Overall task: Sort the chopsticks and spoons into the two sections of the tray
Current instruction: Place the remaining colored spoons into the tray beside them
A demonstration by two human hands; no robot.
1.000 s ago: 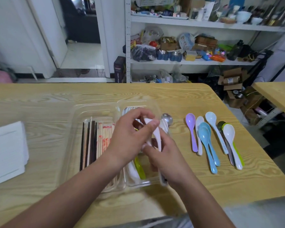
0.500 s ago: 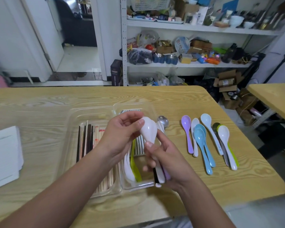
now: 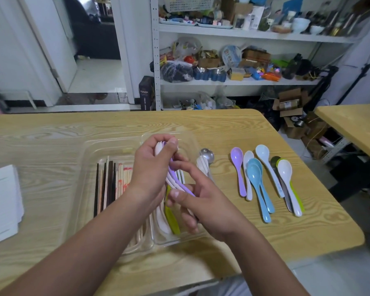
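A stack of white paper (image 3: 2, 201) lay at the left edge of the frame, well apart from the work. To its right, at lower centre, a clear plastic two-section tray (image 3: 113, 144) sat on the light wood-grain table (image 3: 51, 135). Its left section held dark and pale wooden chopsticks (image 3: 109, 184) laid lengthwise, apparently sorted. Above the right section, the left hand (image 3: 152, 169) had its fingers curled round the bowl ends of a bundle of white and lilac plastic spoons (image 3: 175, 178). The right hand (image 3: 205, 206) pinched the handle ends, thumb on top. This two-handed hold was judged a means of nesting and aligning the spoons before lowering them. A yellow-green plastic spoon (image 3: 171, 218) and white ones already lay beneath. A steel spoon (image 3: 207, 155) rested at the tray's right rim; whether inside it could not be told. Further right, a row of loose lilac, white, blue and green plastic spoons (image 3: 254, 175) awaited sorting near the table's right edge. Bare wood between tray and row left room to reach.
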